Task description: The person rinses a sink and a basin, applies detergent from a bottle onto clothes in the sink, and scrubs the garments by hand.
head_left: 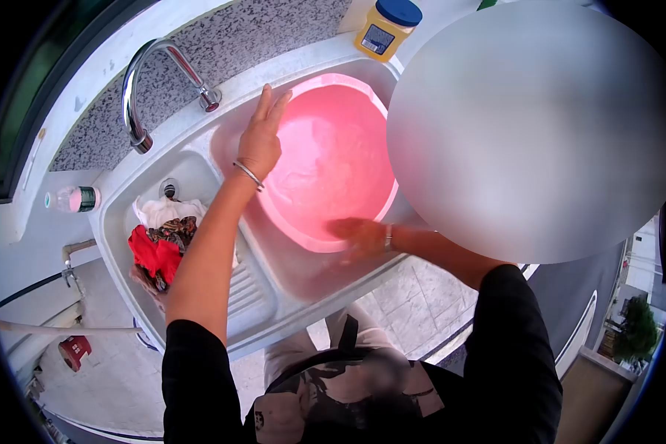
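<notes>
A pink basin (331,159) with water in it sits in the right, deeper bowl of the white double sink (303,285). My left hand (261,144) rests against the basin's upper left rim with its fingers stretched out and apart; a silver bangle (249,176) is on that wrist. At the near rim, my right hand (362,235) is smeared by motion, partly over the inside of the basin. Whether its fingers grip the rim does not show. Left of my left forearm, a red cloth (155,253) lies with a white cloth (169,212) and a dark patterned cloth (174,234) in the ribbed compartment.
A chrome faucet (129,100) arches over the sink's back left side. A yellow jar with a blue lid (385,31) stands at the back edge, and a clear bottle (74,199) is by the left edge. A large blurred patch covers the right side.
</notes>
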### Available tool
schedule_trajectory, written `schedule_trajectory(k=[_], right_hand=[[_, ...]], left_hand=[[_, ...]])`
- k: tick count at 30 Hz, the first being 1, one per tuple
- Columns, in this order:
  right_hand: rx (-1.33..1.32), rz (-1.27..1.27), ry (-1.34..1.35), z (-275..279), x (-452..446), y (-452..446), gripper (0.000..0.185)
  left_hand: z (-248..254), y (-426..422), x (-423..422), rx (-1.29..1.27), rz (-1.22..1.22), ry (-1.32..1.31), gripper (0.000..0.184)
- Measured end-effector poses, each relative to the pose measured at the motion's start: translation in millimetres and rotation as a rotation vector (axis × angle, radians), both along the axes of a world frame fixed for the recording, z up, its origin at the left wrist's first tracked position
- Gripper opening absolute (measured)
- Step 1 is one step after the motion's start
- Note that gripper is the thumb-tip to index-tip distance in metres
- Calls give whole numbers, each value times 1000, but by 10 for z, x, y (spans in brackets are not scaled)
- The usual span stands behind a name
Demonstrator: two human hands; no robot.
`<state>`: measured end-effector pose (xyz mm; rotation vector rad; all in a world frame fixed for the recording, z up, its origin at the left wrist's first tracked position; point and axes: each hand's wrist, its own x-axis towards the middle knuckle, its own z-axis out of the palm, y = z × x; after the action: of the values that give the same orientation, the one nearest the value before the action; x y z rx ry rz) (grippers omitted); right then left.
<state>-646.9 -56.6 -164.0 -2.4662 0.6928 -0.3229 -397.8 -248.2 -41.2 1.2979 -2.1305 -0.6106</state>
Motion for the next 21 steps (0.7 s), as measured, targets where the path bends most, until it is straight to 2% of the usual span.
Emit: schedule_trajectory(k=[2,3,4,5,8,11,13,14,16,18,21], right_hand=[[51,-83,521,78,-421,-301,37],[-76,-5,529,35,-510,-333,32],[-125,12,554,-29,-601,-407,32],[-138,-27,554,-56,-668,-419,32],[-7,-140,431,157,-175,-297,32],[76,-307,290,502,239,176,33],[138,-450,258,607,516,351,28],[146,-491,107,625,633,375,25],[188,-595,4,881,941,173,25],[275,-645,-38,962,1110,96,28],[637,-696,-534,133,954,-97,28]], left_hand=[[-113,-107,-55,-33,-43,71,79],[-117,-152,-16,-59,-57,94,79],[-47,-152,-51,47,-60,173,81],[-60,-219,-9,-3,-51,232,79],[-202,31,509,70,200,192,82],[-414,526,347,259,345,230,89],[-298,954,170,343,386,291,97],[-60,1193,127,350,418,350,98],[188,1360,37,359,512,440,99],[85,1585,-156,371,537,517,101],[149,1549,-313,291,512,560,106]])
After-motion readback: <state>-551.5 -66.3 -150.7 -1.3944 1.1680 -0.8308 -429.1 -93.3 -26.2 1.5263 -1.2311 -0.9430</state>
